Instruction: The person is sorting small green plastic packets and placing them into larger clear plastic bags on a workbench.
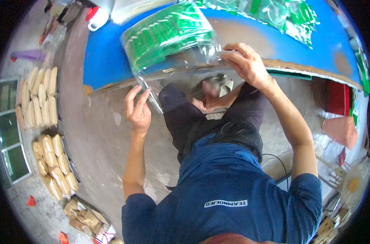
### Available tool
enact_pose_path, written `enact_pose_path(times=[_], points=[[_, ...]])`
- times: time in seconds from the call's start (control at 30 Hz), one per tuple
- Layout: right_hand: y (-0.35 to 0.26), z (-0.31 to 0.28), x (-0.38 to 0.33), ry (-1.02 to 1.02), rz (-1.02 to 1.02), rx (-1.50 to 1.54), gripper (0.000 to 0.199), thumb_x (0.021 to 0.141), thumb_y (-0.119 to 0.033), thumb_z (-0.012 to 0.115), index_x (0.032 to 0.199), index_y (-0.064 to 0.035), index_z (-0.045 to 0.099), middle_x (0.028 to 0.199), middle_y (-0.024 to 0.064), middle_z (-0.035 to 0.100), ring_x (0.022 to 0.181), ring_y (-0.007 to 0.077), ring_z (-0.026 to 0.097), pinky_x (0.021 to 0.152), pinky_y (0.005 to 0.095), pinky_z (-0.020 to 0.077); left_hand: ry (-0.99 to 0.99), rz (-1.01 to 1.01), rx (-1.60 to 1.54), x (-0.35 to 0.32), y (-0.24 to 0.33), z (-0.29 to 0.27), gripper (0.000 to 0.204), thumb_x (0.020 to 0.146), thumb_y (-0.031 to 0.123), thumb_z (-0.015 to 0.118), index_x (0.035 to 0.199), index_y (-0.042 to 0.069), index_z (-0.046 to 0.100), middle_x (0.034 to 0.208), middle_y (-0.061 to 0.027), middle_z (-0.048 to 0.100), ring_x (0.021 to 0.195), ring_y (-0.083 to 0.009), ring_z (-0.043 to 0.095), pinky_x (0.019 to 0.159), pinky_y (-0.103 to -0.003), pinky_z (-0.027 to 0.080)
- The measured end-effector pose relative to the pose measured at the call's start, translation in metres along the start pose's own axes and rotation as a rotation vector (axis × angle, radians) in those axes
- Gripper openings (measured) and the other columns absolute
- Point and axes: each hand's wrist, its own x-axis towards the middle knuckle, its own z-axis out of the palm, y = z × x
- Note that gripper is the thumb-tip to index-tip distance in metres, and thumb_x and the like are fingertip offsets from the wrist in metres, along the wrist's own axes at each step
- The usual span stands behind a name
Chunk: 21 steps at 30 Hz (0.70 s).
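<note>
A blue table (107,61) spans the top, its edge just above the person's knees. On that edge lies a clear plastic bag (173,36) stuffed with green packets, its open end hanging toward the person. The right hand (246,63) pinches the bag's upper right corner. The left hand (138,110), fingers together, grips the lower left corner, below the bag.

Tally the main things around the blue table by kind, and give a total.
Clear plastic bag of green packets, held at its open end by the left hand and right hand: 1
Loose heap of green packets at the table's far edge: 1
Stacks of tan wrapped bundles on the floor: 2
Blue table: 1
Total: 5
</note>
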Motion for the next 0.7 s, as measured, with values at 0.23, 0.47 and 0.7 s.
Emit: enact_pose_path(times=[0.23,0.47,0.7], points=[[0.013,0.001,0.028,0.111,0.018,0.202,0.014,0.086,-0.008,0.067,0.099,-0.0063,0.066,0.102,0.0119,0.064,0.092,0.0344,0.063,0.08,0.04,0.052,0.098,-0.058,-0.144,0.022,-0.007,-0.009,0.021,0.075,-0.003,0.078,0.093,0.008,0.074,0.104,-0.0094,0.068,0.102,-0.0281,0.066,0.089,-0.038,0.053],[0.034,-0.086,0.197,0.352,0.243,0.316,0.023,0.098,-0.02,0.06,0.09,0.0012,0.066,0.078,0.0044,0.067,0.073,0.0089,0.058,0.069,0.026,0.0475,0.184,-0.398,-0.282,0.235,-0.045,-0.075,0.023,0.099,0.019,0.062,0.106,-0.001,0.07,0.112,-0.0105,0.071,0.105,-0.0142,0.065,0.099,-0.028,0.046],[0.041,-0.098,0.183,0.246,0.235,0.497,0.033,0.096,-0.033,0.062,0.105,-0.0013,0.065,0.1,0.0118,0.066,0.095,0.0181,0.062,0.085,0.0367,0.0504,-0.002,-0.409,-0.639,0.23,-0.064,-0.081,0.022,0.096,0.019,0.066,0.106,0.001,0.071,0.105,-0.0069,0.072,0.096,-0.0113,0.064,0.09,-0.026,0.049]])
